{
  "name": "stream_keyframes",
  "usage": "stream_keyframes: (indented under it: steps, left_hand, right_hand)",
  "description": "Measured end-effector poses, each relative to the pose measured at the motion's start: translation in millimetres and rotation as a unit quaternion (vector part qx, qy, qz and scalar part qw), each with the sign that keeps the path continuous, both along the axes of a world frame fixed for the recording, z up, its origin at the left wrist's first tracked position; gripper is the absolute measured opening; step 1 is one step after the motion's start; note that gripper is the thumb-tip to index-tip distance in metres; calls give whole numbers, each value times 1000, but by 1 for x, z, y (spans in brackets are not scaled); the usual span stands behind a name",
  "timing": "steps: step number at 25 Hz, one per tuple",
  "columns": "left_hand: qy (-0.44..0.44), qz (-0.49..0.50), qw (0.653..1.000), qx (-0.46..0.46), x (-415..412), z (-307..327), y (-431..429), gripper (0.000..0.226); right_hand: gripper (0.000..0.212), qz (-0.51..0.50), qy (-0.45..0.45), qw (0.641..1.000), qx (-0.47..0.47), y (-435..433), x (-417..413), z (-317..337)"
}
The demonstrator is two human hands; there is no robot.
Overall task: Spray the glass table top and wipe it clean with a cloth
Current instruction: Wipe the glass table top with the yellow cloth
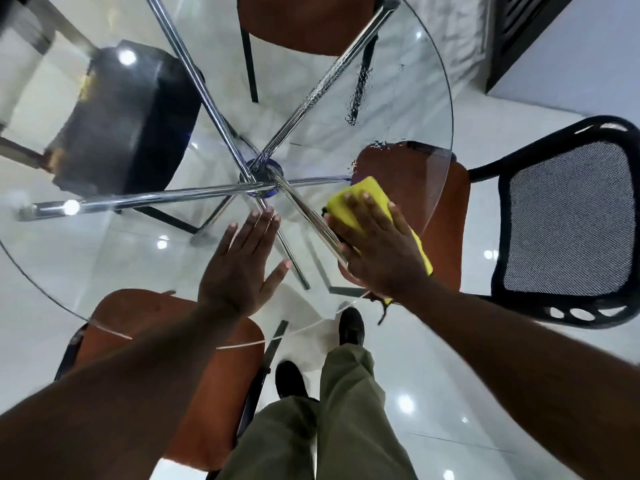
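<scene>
While the right hand (377,251) is pressing flat on the yellow cloth (360,199), fingers straight and slightly spread, the cloth is lying on the glass counter (104,258) near its right edge, above an orange chair seat (440,216). The left hand (239,268) is lying open over the glass near the middle, fingers straight and close together, thumb out, holding nothing; contact unclear. Wet spray streaks (358,95) are sitting on the far right glass. Chrome legs (261,178) are showing through underneath.

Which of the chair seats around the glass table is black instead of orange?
The left chair's seat, seen through the glass table top. The far seat, the right seat and the near seat are all orange.
</scene>
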State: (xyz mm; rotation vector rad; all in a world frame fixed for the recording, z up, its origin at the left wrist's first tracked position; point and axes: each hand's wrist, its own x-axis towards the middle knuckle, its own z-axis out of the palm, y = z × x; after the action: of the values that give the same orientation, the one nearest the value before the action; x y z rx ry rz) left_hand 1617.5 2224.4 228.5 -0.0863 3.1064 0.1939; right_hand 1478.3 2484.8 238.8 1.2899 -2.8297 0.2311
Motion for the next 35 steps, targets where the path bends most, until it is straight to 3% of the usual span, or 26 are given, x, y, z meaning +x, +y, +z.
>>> stream_keyframes:
  steps: [1, 2, 3, 5, 6, 7, 8, 9, 10, 11, 12, 13, 15, 16, 17, 19, 21, 23, 25, 27, 30, 33, 35]
  left_hand:
    - [1, -2, 1000, -3, -1, 0, 0, 77]
    - [-4, 0, 1000, -6, -3, 0, 1, 77]
    - [-13, 3, 1000, -7, -4, -1, 1, 78]
    - [-28, 7, 1000, -1, -4, -1, 1, 79]
    - [-29, 7, 1000, 1, -3, -1, 0, 79]
    - [-26, 3, 1000, 1, -4, -1, -1, 79]
    - [-23, 0, 1000, 1, -3, 0, -1, 78]
    - [-21, -2, 1000, 2, -3, 0, 0, 78]
    - [-21, -2, 1000, 4, -4, 0, 0, 78]
    - [-22, 1, 1000, 5, -4, -1, 0, 78]
    - [-24, 2, 1000, 5, -4, -1, -1, 78]
    - [-27, 3, 1000, 6, -4, -1, -1, 79]
    - [-31, 3, 999, 8, -4, -2, -1, 79]
    - [-33, 1, 999, 9, -4, -2, -1, 79]
    - [-37, 0, 999, 11, -3, -2, -1, 79]
    - [-41, 2, 999, 12, -3, -1, -2, 80]
    - [-36, 1, 999, 15, -4, -1, -1, 79]
    - [-26, 5, 1000, 16, -4, -2, -1, 79]
    - [-23, 7, 1000, 13, -3, -4, -1, 78]
    - [-27, 4, 1000, 10, -3, -2, 0, 78]
    - [-36, 3, 999, 17, -2, 0, -1, 77]
    - [-43, 6, 999, 9, -5, -2, 1, 78]
    - [-42, 6, 999, 5, -5, -3, 0, 78]
  right_hand:
    - [53, 45, -6, 999, 19, 9, -24, 5]
    - [53, 9, -8, 1000, 26, 12, -44, 6]
    - [52, -121, -24, 992, 0, 8, -54, 2]
    - [51, -390, -60, 916, -75, -17, -37, 1]
    - [52, -418, -53, 904, -73, -33, -19, 1]
    - [52, -346, -33, 936, -60, -42, -2, -1]
    - [52, -194, -24, 980, -29, -38, 10, -4]
    - [51, -29, -22, 999, -2, -26, 4, -2]
    - [51, 75, -18, 997, 8, -17, -18, 1]
    - [50, 94, -17, 995, 19, -12, -40, 2]
    - [50, 20, -30, 999, 21, -12, -59, 1]
    - [50, -122, -57, 991, -7, -12, -71, -1]
    - [52, -368, -70, 925, -61, -23, -59, -1]
    - [54, -426, -63, 900, -67, -31, -38, -1]
    - [55, -434, -49, 897, -62, -36, -13, 1]
    - [57, -340, -33, 939, -31, -28, 22, 2]
    - [59, -189, -37, 981, -1, -9, 5, 3]
    - [55, -185, -41, 982, 7, -1, -36, 2]
    - [53, -332, -68, 940, -39, 0, -56, -1]
    - [53, -472, -105, 862, -155, -14, -27, -2]
    - [58, -545, -201, 769, -267, -36, 52, 0]
    - [58, -564, -209, 735, -312, -24, 21, 4]
    - [56, -550, -196, 743, -327, -5, -36, 0]
